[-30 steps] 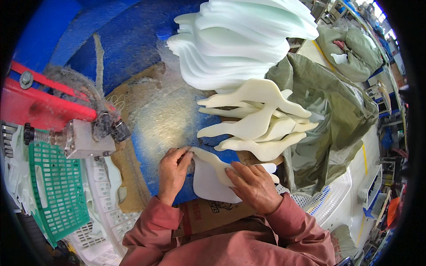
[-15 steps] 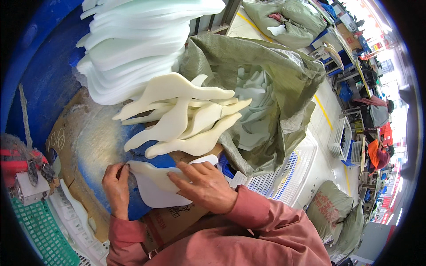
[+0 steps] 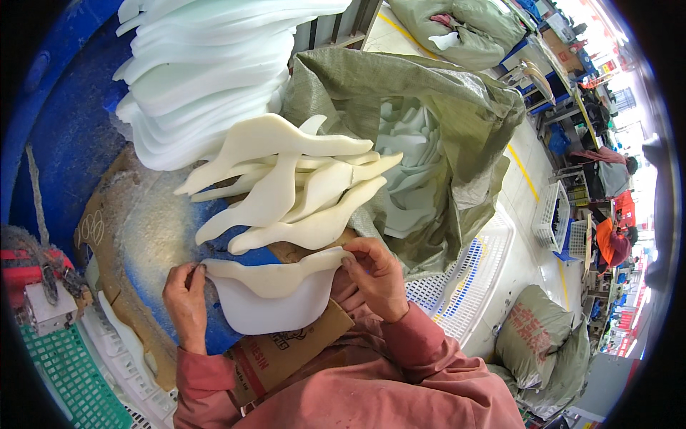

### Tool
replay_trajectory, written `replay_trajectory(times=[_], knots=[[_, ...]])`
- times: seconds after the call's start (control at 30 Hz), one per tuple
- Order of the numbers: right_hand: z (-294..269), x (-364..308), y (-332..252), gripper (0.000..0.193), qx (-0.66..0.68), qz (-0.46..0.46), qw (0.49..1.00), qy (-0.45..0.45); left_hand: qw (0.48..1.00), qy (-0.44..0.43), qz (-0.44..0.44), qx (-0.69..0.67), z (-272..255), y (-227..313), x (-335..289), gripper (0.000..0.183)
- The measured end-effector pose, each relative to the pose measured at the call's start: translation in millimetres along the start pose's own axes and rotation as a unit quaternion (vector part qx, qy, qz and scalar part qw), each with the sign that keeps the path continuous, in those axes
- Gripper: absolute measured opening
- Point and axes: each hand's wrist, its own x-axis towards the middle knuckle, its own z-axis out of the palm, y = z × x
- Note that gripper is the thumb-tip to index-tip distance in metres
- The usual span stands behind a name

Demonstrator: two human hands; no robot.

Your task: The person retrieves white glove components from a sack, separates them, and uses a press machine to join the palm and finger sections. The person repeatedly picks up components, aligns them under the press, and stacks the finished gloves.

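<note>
A cream, wavy foam-like strip (image 3: pixel 275 279) lies along the upper edge of a smooth white curved sheet (image 3: pixel 270 311). With thumb and fingers my left hand (image 3: pixel 185 307) pinches their left end. My right hand (image 3: pixel 377 279) pinches the right end the same way. Just beyond, several loose cream strips (image 3: pixel 304 229) of similar shape lie in a heap. Behind that heap rises a tall stack of white curved pieces (image 3: pixel 207 79). The fingertips cover both ends of the strip, so how well the edges line up there cannot be seen.
An open green woven sack (image 3: pixel 471 150) holding white pieces stands at the right, beside a white plastic basket (image 3: pixel 493 250). At lower left are a red-and-metal machine part (image 3: pixel 50 304) and a green basket (image 3: pixel 75 375). Brown cardboard (image 3: pixel 293 357) lies near my lap.
My right hand has moved right, from the middle of the cream strip to its right end, and now pinches it. My left hand keeps hold of the left end.
</note>
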Motion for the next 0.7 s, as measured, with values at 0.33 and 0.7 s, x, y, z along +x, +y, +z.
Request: replay_trajectory(times=[0.33, 0.7], knots=[[-1.2, 1.9, 5.4, 0.021, -0.155, -0.111, 0.981, 0.034, 1.000, -0.006, -0.005, -0.001, -0.8, 0.6, -0.6, 0.012], [-6.6, -6.0, 14.6, 0.016, -0.131, -0.054, 0.989, 0.051, 1.000, -0.007, 0.008, -0.007, 0.3, -4.1, -0.6, 0.011]])
